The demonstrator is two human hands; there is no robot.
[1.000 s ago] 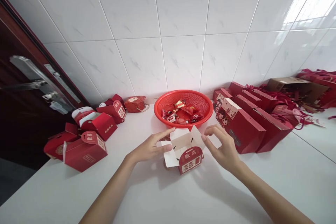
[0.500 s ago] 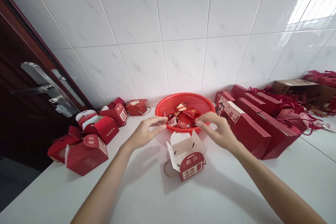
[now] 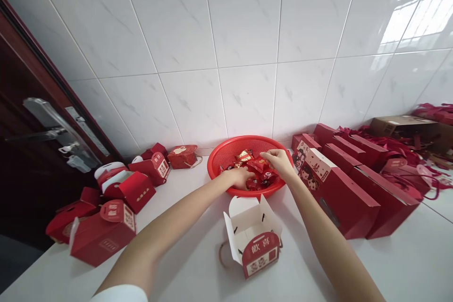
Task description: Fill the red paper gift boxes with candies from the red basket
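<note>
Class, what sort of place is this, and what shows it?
An indoor room, possibly in a home: there's a tiled wall, a dark door with a lever handle, and a white tabletop.

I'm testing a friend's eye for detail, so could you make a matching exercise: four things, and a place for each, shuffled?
1. Open box
2. Wrapped sweets
3. Lever handle
4. Cardboard carton

A. Far right, near the tiled wall
B. In the red basket
C. On the dark door
D. Between the forearms

Pairs: 1-D, 2-B, 3-C, 4-A
</note>
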